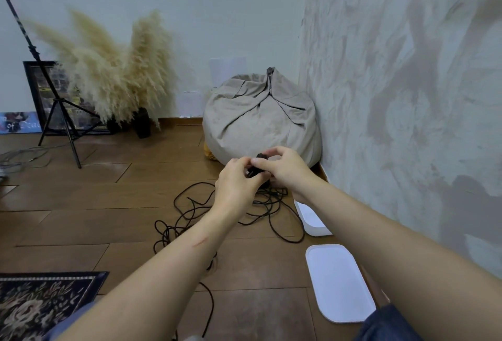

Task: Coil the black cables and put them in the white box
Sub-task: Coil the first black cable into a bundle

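Black cables (267, 198) are spread in loose tangled loops on the floor (108, 191), one small bundle raised. White box (309, 218) is set just beside them, partly hidden.

Brown wooden floor (81, 204), plain pale wall (190, 0) behind, textured grey wall (394, 96) at right; beige beanbag (258, 117) in corner, pampas grass (114, 68) beside tripod (57, 100).

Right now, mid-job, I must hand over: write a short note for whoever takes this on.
Hands: the left hand and the right hand both pinch the dark end of the black cable, held above the floor.
The rest of the cable lies in loose tangled loops on the wooden floor below.
The white box is open by the wall, partly hidden by the right forearm; its lid lies on the floor nearer the person.
Done: lid off, coiling barely begun.
Left: coil the cable, put it in the box.
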### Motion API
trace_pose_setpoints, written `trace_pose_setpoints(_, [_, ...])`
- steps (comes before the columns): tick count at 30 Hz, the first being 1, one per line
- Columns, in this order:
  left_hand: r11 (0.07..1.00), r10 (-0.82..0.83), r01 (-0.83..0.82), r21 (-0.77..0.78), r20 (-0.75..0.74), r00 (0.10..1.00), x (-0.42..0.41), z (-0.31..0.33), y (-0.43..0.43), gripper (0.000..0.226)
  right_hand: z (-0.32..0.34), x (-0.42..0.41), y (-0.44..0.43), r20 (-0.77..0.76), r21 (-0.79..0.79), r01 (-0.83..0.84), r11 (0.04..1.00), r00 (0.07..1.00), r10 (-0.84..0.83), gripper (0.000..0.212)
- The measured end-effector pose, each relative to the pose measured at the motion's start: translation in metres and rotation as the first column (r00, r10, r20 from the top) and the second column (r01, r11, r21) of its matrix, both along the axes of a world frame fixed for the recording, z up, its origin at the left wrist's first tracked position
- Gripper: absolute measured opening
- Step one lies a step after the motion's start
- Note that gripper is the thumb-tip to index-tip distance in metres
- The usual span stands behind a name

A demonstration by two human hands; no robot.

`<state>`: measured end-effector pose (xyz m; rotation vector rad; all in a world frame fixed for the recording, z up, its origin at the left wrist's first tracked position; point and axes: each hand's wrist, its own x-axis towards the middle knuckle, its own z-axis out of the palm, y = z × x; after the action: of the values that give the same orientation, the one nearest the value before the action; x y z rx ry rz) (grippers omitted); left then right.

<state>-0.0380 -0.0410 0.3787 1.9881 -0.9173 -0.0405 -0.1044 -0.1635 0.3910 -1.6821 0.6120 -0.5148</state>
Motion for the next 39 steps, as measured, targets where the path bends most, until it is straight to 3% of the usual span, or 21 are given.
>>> trace_pose_setpoints(5, [0.996, -0.08, 0.08, 0.038, 0.008, 0.997, 0.009, -0.002, -0.002, 0.031, -0.004, -0.002, -0.012, 0.023, 0.052, 0.007, 0.999, 1.0, -0.009, 0.041])
trace_pose_setpoints(14, [0.998, 0.055, -0.064, 0.017, 0.327, 0.944, 0.011, -0.017, -0.004, 0.014, -0.01, 0.001, -0.012, 0.057, 0.089, -0.096, 0.991, 0.994, 0.091, 0.046])
trace_pose_setpoints(18, [0.999, 0.053, -0.046, -0.028, 0.334, 0.941, 0.015, -0.027, -0.003, 0.02, -0.014, 0.005, -0.012, 0.044, 0.036, -0.129, 0.991, 0.991, 0.127, 0.037])
trace_pose_setpoints(25, [0.994, -0.018, -0.024, 0.103, 0.39, 0.921, 0.021, -0.042, -0.001, 0.031, -0.026, 0.0, -0.025, -0.046, 0.055, -0.146, 0.988, 0.988, 0.149, 0.03])
trace_pose_setpoints(31, [0.984, 0.027, -0.1, 0.15, 0.428, 0.903, 0.024, -0.076, -0.003, 0.015, -0.058, 0.012, -0.019, -0.084, 0.101, -0.109, 0.989, 0.99, 0.118, 0.025])
trace_pose_setpoints(36, [0.98, 0.108, -0.16, 0.117, 0.361, 0.926, 0.038, -0.112, -0.003, 0.012, -0.1, 0.029, -0.019, -0.134, 0.127, -0.106, 0.986, 0.983, 0.123, 0.026])
trace_pose_setpoints(39, [0.983, 0.133, -0.152, 0.104, 0.174, 0.976, 0.05, -0.14, -0.004, 0.014, -0.131, 0.036, -0.027, -0.194, 0.058, -0.139, 0.989, 0.97, 0.147, 0.028])
